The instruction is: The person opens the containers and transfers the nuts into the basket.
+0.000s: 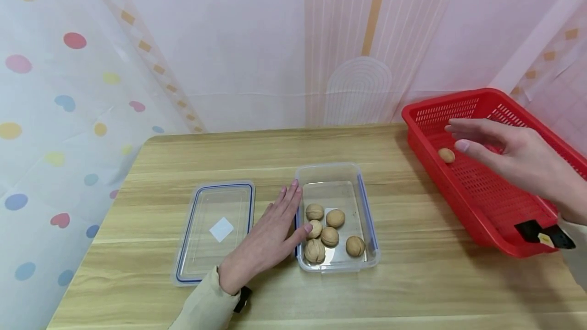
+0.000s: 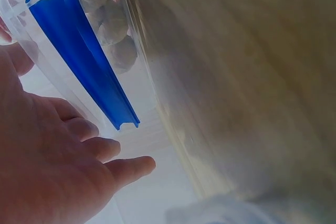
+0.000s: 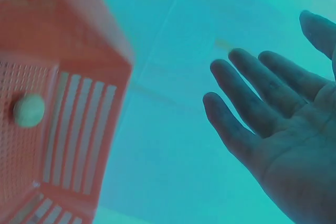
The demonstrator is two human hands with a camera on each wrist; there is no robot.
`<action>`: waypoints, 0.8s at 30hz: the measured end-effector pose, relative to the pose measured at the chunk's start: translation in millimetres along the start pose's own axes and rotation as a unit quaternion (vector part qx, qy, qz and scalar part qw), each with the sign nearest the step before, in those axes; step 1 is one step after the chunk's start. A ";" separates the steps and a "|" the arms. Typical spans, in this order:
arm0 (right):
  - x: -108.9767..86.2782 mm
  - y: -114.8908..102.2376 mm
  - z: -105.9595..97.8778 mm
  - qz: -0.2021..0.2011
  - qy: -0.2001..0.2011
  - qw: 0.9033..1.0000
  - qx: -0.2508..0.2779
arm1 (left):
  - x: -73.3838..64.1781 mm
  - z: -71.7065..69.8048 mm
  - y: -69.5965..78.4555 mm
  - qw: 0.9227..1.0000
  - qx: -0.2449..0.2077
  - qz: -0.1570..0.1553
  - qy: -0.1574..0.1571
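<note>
My left hand (image 1: 270,236) rests along the left side of a clear plastic container (image 1: 339,172), its fingers straight and its thumb over the rim. Several walnuts (image 1: 355,246) lie in the near half of that container. In the left wrist view a blue side clip (image 2: 84,61) shows beside the fingers, with blurred walnuts (image 2: 121,53) behind the clear wall. My right hand (image 1: 513,152) hovers over a red plastic basket (image 1: 477,218), fingers extended and holding nothing. One walnut (image 1: 446,155) sits in the basket, just left of the right thumb; the right wrist view shows this walnut (image 3: 29,110) too.
A clear lid (image 1: 202,238) with a blue seal and a white label lies flat on the wooden table (image 1: 151,187), left of the container. Behind the table hangs a patterned cloth (image 1: 229,55). The basket stands at the table's right side.
</note>
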State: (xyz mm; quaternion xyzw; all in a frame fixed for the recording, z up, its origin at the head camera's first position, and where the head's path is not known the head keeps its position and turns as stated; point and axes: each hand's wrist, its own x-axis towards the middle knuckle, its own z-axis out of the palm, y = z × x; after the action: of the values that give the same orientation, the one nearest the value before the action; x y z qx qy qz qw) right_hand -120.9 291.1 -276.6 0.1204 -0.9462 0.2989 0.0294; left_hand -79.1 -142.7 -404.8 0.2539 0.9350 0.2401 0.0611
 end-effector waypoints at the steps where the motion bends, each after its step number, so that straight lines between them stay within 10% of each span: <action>1: -2.7 -3.1 2.0 -0.008 0.008 1.000 0.005 | -0.3 -0.1 0.1 1.000 0.000 0.000 -0.001; 11: -18.8 -34.5 29.6 -0.145 0.068 0.987 0.022 | -1.1 -1.3 0.9 1.000 -0.004 -0.002 -0.002; 24: -27.3 -52.6 88.2 -0.208 0.007 0.973 0.100 | -1.1 -1.9 2.5 1.000 0.002 -0.009 -0.009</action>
State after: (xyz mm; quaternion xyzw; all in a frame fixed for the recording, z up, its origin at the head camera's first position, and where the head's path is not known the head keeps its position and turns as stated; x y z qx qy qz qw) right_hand -80.1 204.6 -323.0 0.3149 -0.8654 0.3805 0.0853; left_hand -77.5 -142.1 -401.9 0.2477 0.9370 0.2358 0.0711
